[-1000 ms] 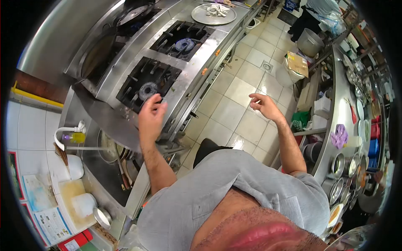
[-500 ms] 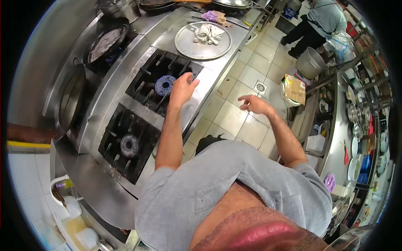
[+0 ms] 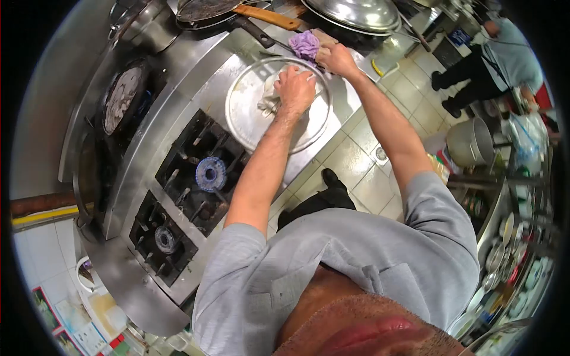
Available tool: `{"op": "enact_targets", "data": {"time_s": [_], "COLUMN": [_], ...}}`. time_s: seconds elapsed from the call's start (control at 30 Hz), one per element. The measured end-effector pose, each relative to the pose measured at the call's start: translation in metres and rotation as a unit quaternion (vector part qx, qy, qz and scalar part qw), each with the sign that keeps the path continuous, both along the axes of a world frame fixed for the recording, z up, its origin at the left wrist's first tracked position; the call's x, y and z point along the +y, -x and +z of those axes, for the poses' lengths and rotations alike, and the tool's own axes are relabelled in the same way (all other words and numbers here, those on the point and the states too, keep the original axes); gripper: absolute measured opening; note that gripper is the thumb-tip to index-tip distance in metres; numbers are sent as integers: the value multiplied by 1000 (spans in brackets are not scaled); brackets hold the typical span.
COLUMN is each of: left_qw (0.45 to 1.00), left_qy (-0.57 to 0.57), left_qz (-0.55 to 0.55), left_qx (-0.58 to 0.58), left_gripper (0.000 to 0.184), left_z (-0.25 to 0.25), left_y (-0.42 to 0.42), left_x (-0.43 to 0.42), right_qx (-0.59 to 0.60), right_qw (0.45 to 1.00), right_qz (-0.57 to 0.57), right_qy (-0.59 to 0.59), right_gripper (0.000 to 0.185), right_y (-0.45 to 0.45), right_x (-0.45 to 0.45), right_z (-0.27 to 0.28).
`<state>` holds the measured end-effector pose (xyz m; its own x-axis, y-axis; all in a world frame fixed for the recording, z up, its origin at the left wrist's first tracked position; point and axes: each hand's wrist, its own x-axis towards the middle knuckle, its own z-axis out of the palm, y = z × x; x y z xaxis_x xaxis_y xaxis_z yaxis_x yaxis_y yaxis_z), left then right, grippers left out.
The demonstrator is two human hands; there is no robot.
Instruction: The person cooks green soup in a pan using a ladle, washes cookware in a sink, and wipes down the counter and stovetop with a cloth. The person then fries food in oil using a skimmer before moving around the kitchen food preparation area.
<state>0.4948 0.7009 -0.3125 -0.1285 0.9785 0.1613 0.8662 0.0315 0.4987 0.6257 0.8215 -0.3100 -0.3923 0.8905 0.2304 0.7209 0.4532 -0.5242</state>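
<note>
My left hand [image 3: 295, 89] is closed on a whitish cloth [image 3: 270, 98] that lies on a round metal tray [image 3: 243, 113]. Further right, my right hand [image 3: 339, 59] grips a brown cloth [image 3: 323, 39] just beyond the tray's rim. A crumpled purple cloth [image 3: 304, 44] touches the brown one on its left. The fingertips of my right hand are partly hidden. The tray rests on the steel counter beside a burner [image 3: 211, 174].
A pan [image 3: 126, 98] with pale food sits on the back left stove. A wooden-handled pan [image 3: 208, 9] and a domed metal lid [image 3: 356, 13] are beyond the tray. Another person [image 3: 513, 53] stands at the upper right near a large pot [image 3: 470, 142].
The view has shifted along the stove toward the tray. Both hands have reached forward; my left hand has taken hold of the whitish cloth and my right of the brown cloth.
</note>
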Motion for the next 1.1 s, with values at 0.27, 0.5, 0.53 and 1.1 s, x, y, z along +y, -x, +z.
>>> {"op": "enact_targets", "data": {"time_s": [0.27,0.5,0.53,1.1], "left_qw": [978,985,986,999], "left_qy": [140,40,26,4], "left_qz": [129,137,130,44], "left_qx": [82,99,102,6], "left_gripper": [52,32,26,23], "left_z": [-22,-58,-62,-44], "left_y": [-48,-71,-77,-27], "left_x": [88,77,71,-29], "right_qx": [-121,79,127,316], "right_qw": [992,995,990,897], "right_qz": [27,-32,-26,114], "right_qy": [-34,-54,-53,286], "right_gripper": [35,32,28,27], "right_y": [30,-25,-27,56], "right_x": [92,109,102,129], "right_z": [-62,-52,-35,-10]}}
